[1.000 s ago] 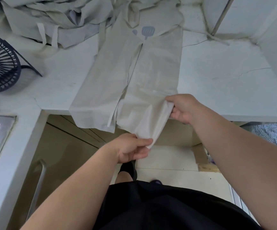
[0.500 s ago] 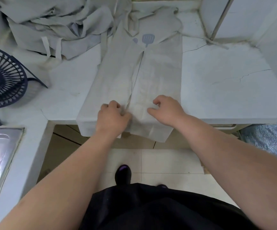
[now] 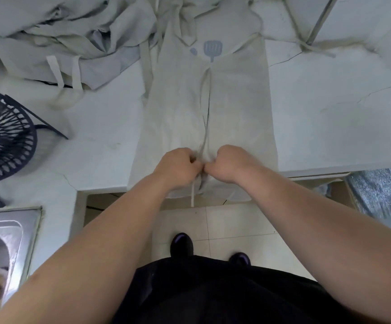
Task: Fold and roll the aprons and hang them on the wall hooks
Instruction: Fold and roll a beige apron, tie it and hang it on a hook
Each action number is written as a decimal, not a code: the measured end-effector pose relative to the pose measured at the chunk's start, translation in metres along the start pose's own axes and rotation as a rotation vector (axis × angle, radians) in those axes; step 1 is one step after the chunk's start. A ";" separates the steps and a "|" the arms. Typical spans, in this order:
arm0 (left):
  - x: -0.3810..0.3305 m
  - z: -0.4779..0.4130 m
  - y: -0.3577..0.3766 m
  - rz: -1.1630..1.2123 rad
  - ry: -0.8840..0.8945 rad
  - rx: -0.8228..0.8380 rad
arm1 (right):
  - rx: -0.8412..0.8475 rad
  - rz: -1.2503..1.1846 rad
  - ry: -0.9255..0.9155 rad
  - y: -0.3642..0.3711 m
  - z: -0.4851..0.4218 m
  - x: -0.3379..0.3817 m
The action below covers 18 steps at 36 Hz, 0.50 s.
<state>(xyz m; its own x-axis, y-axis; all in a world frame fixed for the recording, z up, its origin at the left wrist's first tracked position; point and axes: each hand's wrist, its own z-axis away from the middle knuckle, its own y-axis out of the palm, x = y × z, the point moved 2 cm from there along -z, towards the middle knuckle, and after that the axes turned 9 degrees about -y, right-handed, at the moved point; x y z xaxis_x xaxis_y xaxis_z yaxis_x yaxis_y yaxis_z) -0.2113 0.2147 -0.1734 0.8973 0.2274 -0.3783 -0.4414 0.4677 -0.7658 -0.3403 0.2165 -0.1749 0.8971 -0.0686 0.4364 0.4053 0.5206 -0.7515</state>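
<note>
my left hand (image 3: pixel 178 166) and right hand (image 3: pixel 227 163) both grip the near hem of the apron (image 3: pixel 239 108); its length runs straight away from me

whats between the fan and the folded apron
Only bare counter, seen in the head view; the fan and apron lie apart.

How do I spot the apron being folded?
Find the white counter. The folded apron lies flat down its middle, the left hand and right hand gripping its near end. Unlike the crumpled pile at the back left, it shows a blue spatula print.
</note>
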 end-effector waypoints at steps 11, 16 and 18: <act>0.011 -0.013 -0.014 0.006 0.120 0.162 | -0.040 -0.256 -0.089 -0.012 0.004 0.005; 0.013 -0.013 -0.021 0.123 0.139 0.221 | -0.013 -0.230 -0.074 -0.004 0.006 0.008; 0.017 -0.015 -0.021 0.152 0.133 0.200 | 0.010 -0.205 -0.065 0.004 0.007 0.010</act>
<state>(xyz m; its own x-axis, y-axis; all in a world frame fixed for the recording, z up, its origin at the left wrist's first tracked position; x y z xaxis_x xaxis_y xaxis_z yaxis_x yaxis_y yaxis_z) -0.1870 0.1958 -0.1712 0.8067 0.2002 -0.5560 -0.5499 0.5990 -0.5821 -0.3308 0.2231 -0.1699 0.7827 -0.1194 0.6109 0.5764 0.5094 -0.6390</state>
